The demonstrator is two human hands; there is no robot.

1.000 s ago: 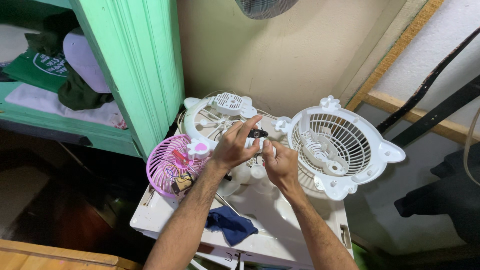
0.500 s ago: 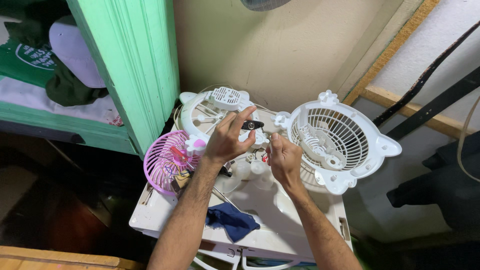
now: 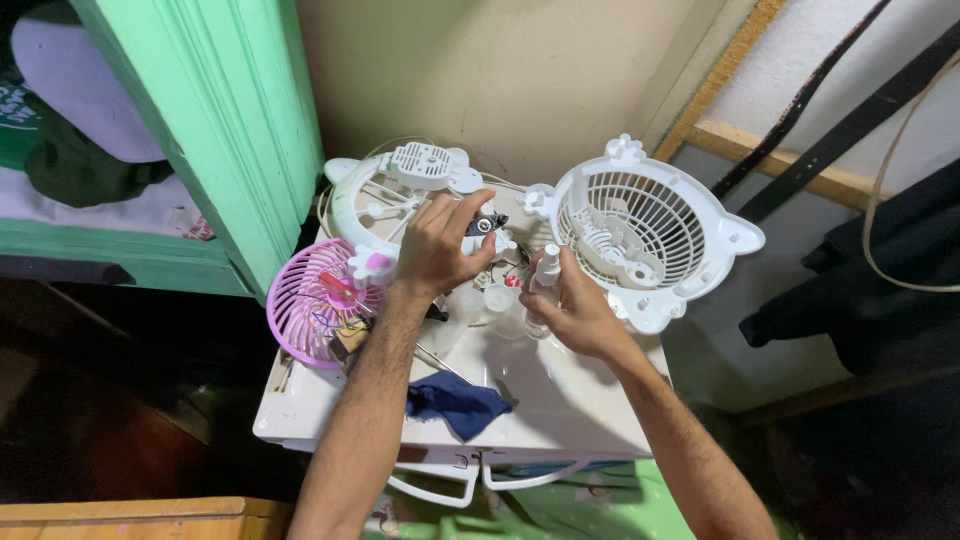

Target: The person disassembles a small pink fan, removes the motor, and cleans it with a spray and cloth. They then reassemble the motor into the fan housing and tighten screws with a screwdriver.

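**Mid-teardown on a small white fan**

Left hand (image 3: 435,250) has a narrow grip pinching a small dark part (image 3: 486,224), held over the open fan body (image 3: 400,195). Right hand (image 3: 570,310) is wrapped around a white stem piece (image 3: 546,275) just right of that body. Looks like the fitting stage; lining it up probably needs steady fingers. White bench (image 3: 560,400), pink fan (image 3: 315,305) and blue rag (image 3: 455,402) nearer me, green cabinet (image 3: 215,120) left.

No packages, signs or screens in view. Only printed item: a green cloth (image 3: 18,120) with pale lettering, partly cut off at the top left edge, lying on the shelf (image 3: 90,240) behind the green door frame (image 3: 215,120).
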